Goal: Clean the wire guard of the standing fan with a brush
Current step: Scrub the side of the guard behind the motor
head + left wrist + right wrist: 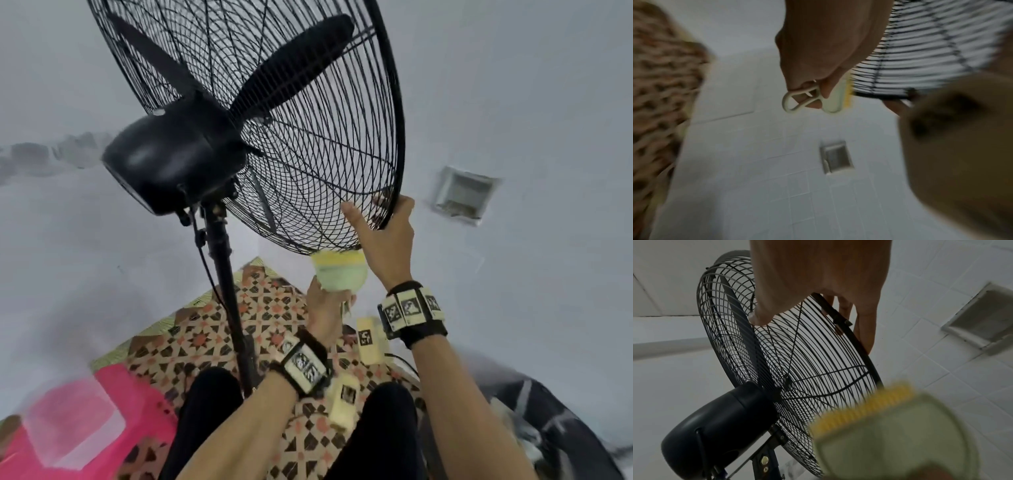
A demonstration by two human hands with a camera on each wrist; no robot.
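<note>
The black standing fan's wire guard (pixel 308 144) fills the upper middle of the head view, with the motor housing (pixel 171 161) behind it. My right hand (pixel 380 222) grips the guard's lower right rim (pixel 863 353); the thumb (pixel 760 318) lies on the rear wires and the fingers (pixel 865 331) wrap round the front. My left hand (pixel 325 305) holds a pale green brush (pixel 340 274) by its handle. Its yellow bristles (pixel 861 404) press up against the guard's bottom edge. The handle's loop end (pixel 797 102) sticks out below the left hand (pixel 813 65).
The fan's pole (pixel 226 291) stands on a patterned mat (pixel 205 329) between my black-clad legs. A pink object with a clear plastic tub (pixel 68 425) lies at the lower left. A square vent (pixel 462 195) is set in the white tiles to the right.
</note>
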